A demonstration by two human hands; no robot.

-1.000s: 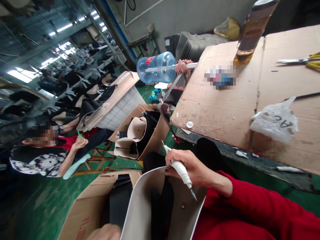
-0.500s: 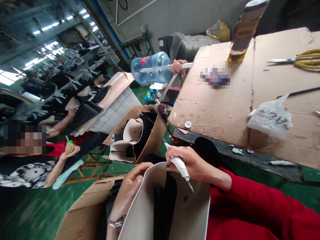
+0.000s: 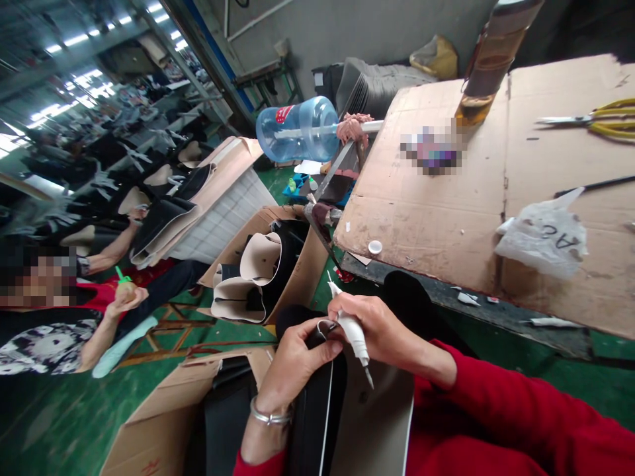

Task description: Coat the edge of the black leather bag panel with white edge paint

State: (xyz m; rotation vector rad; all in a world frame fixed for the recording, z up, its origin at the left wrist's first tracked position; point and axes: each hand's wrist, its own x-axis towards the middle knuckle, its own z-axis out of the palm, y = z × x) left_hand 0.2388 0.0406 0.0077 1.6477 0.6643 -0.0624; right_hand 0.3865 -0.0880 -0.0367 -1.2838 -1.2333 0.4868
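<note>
A black piece with a pale lining (image 3: 370, 410) lies across the lap, its near layer folded so that the black side shows. My left hand (image 3: 300, 360), with a silver bracelet at the wrist, pinches the curled upper edge of this piece. In my right hand (image 3: 370, 324) is a white-wrapped tool (image 3: 353, 336), a thin tip at its upper end and a pointed metal end below. The right fingertips are close to the curled edge by the left hand; whether they also touch it is hard to tell.
Below left stands an open cardboard box (image 3: 149, 410) with black pieces; another box (image 3: 302, 284) holds rolled boot-like pieces. The cardboard-covered table (image 3: 426, 218) at right bears scissors (image 3: 605, 121), a bottle (image 3: 489, 66) and a plastic bag (image 3: 546, 235). A person (image 3: 44, 330) sits at left.
My left hand has moved right and turned over the edge, folding the near layer so its black side shows. My right hand stays near the same spot with the tool. The view has shifted slightly.
</note>
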